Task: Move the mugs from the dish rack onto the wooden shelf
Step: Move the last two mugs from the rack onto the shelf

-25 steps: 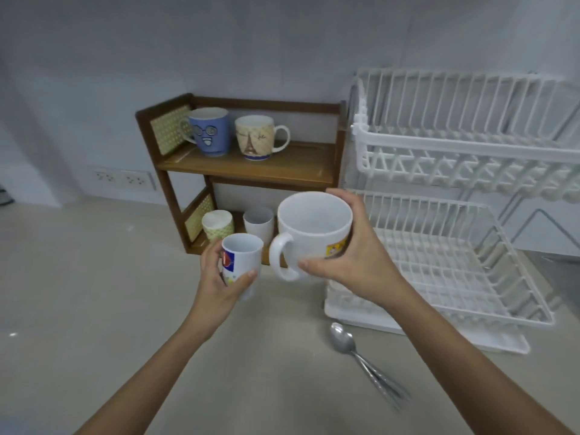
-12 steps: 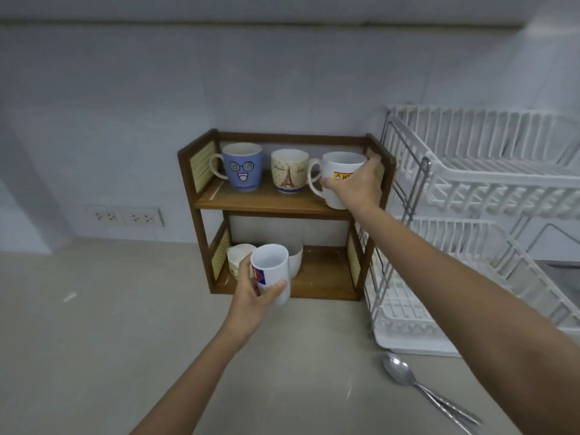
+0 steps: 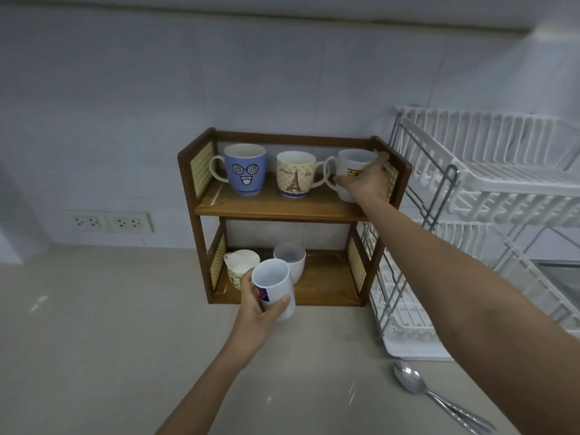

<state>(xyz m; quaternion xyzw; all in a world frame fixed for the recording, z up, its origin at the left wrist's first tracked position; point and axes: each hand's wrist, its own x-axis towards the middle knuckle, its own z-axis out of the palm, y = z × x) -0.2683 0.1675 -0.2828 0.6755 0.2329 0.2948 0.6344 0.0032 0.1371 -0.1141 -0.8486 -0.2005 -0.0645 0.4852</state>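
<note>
The wooden shelf [image 3: 276, 211] stands against the wall, left of the white two-tier dish rack [image 3: 489, 183]. My right hand [image 3: 365, 180] grips a large white mug [image 3: 353, 161] at the right end of the top shelf, beside a cream Eiffel-tower mug [image 3: 295, 174] and a blue face mug [image 3: 246, 169]. My left hand [image 3: 255, 306] holds a small white mug with a red and blue print [image 3: 273, 285] just in front of the lower shelf. On that lower shelf sit a patterned cup [image 3: 240, 266] and a white cup [image 3: 290, 259].
Spoons [image 3: 439, 398] lie on the counter at the lower right, in front of the rack's drip tray [image 3: 411, 346]. Wall sockets [image 3: 108, 221] are left of the shelf. Both rack tiers look bare.
My right hand has carried the large white mug further onto the right end of the top shelf. My left hand with the small mug has barely shifted toward the lower shelf.
</note>
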